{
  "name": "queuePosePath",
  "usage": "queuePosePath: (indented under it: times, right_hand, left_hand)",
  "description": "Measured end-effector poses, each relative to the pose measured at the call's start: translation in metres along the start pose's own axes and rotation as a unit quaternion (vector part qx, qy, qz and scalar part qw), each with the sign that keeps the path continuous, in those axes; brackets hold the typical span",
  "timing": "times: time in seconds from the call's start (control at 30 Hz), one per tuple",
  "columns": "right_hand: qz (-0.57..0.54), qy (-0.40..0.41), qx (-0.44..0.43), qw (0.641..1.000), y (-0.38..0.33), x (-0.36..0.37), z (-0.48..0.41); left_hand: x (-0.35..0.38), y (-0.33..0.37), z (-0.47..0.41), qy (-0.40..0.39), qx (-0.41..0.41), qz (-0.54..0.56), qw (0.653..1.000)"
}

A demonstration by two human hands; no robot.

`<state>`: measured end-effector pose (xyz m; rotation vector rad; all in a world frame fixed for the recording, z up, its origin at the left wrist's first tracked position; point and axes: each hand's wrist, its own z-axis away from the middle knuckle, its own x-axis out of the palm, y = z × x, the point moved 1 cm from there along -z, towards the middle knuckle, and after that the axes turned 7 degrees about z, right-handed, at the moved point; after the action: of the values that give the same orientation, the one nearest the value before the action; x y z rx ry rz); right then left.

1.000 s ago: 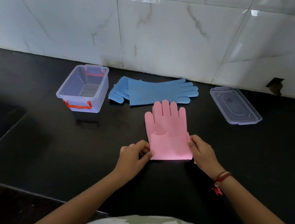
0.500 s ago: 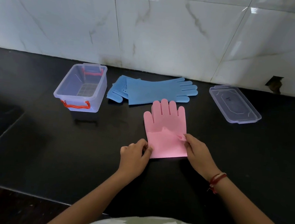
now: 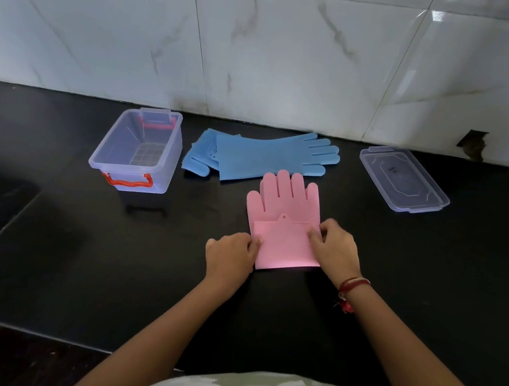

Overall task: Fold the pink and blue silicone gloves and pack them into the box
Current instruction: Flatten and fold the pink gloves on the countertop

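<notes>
on the black countertop [image 3: 58, 237], centre front: pink glove [image 3: 283, 201] lies flat, fingers pointing to the wall, cuff half doubled up over the palm so the hang tab sits at the top of the flap. cannot tell whether this is one glove or a stacked pair.

left hand [image 3: 230, 258]: fingers curled, pinching the flap's left edge. right hand [image 3: 336, 249]: fingers curled, pinching the flap's upper right corner.

judgement: a grip at each side squares the flap to the glove's edges and stops the springy silicone unrolling.

blue gloves [image 3: 265, 157] lie unfolded behind, between box [image 3: 137, 148] and lid [image 3: 402, 178]. box stands open at rear left, lid set well apart at rear right, likely so loading needs no extra step.

first fold under way; packing not yet begun.
</notes>
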<state>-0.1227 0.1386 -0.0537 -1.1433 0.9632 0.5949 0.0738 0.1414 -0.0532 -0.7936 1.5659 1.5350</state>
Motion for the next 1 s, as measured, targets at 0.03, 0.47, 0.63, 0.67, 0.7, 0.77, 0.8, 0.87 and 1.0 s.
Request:
queuePosePath:
  times: [0.03, 0.47, 0.63, 0.67, 0.7, 0.77, 0.8, 0.87, 1.0]
  right_hand:
    - [-0.012, 0.015, 0.005, 1.0, 0.002, -0.001, 0.0]
    - [0.165, -0.038, -0.356, 0.919, 0.023, -0.02, -0.007]
    - [0.204, -0.13, -0.341, 0.909, 0.046, -0.022, -0.008]
    - [0.204, -0.138, -0.334, 0.91, 0.047, -0.023, -0.01]
    - [0.201, -0.143, -0.329, 0.911, 0.046, -0.024, -0.012]
    - [0.194, -0.152, -0.317, 0.916, 0.044, -0.026, -0.016]
    - [0.19, -0.16, -0.307, 0.919, 0.044, -0.026, -0.018]
    - [0.174, -0.189, -0.285, 0.923, 0.045, -0.027, -0.02]
    - [0.122, -0.218, -0.26, 0.933, 0.044, -0.032, -0.024]
  left_hand:
    - [0.0, 0.0, -0.001, 0.001, 0.003, -0.004, 1.0]
    - [-0.011, -0.029, -0.036, -0.128, 0.323, -0.098, 0.933]
    - [-0.022, -0.045, -0.046, -0.246, 0.313, -0.104, 0.911]
    - [-0.023, -0.044, -0.047, -0.253, 0.303, -0.116, 0.911]
    - [-0.024, -0.043, -0.049, -0.251, 0.297, -0.126, 0.913]
    - [-0.022, -0.04, -0.05, -0.223, 0.306, -0.14, 0.915]
    - [-0.021, -0.038, -0.05, -0.2, 0.32, -0.147, 0.914]
    - [-0.02, -0.032, -0.05, -0.155, 0.344, -0.16, 0.912]
    - [-0.018, -0.024, -0.048, -0.073, 0.325, -0.062, 0.941]
